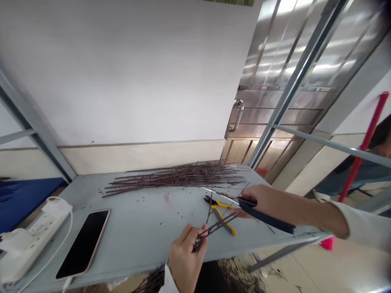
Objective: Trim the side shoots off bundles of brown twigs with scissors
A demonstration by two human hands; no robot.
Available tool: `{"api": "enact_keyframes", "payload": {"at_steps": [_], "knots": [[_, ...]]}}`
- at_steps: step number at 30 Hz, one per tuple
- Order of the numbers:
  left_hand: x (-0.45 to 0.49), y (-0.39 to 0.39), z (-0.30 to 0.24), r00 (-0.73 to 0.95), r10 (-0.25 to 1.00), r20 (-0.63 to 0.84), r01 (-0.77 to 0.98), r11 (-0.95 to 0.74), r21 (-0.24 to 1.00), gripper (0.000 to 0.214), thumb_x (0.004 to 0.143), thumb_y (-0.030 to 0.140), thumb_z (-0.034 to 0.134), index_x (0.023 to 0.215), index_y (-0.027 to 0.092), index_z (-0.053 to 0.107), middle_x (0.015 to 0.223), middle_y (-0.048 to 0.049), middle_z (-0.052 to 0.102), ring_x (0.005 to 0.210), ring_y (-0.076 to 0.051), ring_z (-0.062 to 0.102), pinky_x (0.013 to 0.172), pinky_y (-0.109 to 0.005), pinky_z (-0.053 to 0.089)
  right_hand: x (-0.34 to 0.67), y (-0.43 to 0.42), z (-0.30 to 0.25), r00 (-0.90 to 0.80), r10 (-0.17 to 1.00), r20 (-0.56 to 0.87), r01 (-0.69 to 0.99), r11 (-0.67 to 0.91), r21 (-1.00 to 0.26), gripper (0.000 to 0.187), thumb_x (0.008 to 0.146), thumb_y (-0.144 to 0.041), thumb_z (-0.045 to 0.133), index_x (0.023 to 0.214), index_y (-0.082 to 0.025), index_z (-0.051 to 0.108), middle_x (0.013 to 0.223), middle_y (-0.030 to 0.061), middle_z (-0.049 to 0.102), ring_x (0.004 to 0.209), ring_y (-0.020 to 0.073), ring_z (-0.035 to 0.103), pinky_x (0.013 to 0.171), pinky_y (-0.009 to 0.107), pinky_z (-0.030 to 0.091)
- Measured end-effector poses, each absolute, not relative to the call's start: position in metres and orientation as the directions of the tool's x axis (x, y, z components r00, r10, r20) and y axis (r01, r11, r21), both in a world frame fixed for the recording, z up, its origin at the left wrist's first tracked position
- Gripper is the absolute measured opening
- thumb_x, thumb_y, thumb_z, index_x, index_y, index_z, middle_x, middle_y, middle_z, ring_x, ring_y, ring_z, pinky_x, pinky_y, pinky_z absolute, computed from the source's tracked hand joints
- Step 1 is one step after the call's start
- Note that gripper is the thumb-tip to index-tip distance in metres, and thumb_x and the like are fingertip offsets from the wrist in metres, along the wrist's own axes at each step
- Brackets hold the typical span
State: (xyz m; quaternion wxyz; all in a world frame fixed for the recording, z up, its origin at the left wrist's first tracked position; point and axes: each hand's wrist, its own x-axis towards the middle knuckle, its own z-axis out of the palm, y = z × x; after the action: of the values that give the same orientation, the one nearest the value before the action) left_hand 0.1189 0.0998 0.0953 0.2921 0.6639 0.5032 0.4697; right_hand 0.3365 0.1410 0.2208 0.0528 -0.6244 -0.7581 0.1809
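The left hand (pixel 185 257) is curling closed around a small bundle of thin, dark reddish-brown twigs (pixel 214 230), pinching them between thumb and fingers above the table edge. The right hand (pixel 259 202) is gripping a slim tool with a dark blue handle and a long silver blade (pixel 266 217). Just beneath the twigs, a pair of yellow-and-black pliers (pixel 221 214) is lying on the grey metal table (pixel 143 221). Farther off, a loose pile of long reddish-brown twigs (pixel 174 179) is stretching along the table's back edge, below a white wall (pixel 122 69) and a stainless steel door (pixel 275 81).
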Motion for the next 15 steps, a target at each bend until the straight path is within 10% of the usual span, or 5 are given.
{"api": "enact_keyframes", "payload": {"at_steps": [15], "knots": [[0.116, 0.097, 0.101, 0.006, 0.971, 0.238, 0.307, -0.228, 0.924, 0.012, 0.076, 0.026, 0.060, 0.072, 0.023, 0.071, 0.063, -0.0024, 0.058, 0.050, -0.013, 0.051, 0.053, -0.022, 0.039, 0.346, 0.136, 0.221, -0.152, 0.966, -0.207, 0.949, 0.084, -0.304, 0.046, 0.065, -0.054, 0.061, 0.048, -0.019, 0.035, 0.044, -0.0060, 0.030, 0.045, 0.0087, 0.028, 0.044, 0.025, 0.018]]}}
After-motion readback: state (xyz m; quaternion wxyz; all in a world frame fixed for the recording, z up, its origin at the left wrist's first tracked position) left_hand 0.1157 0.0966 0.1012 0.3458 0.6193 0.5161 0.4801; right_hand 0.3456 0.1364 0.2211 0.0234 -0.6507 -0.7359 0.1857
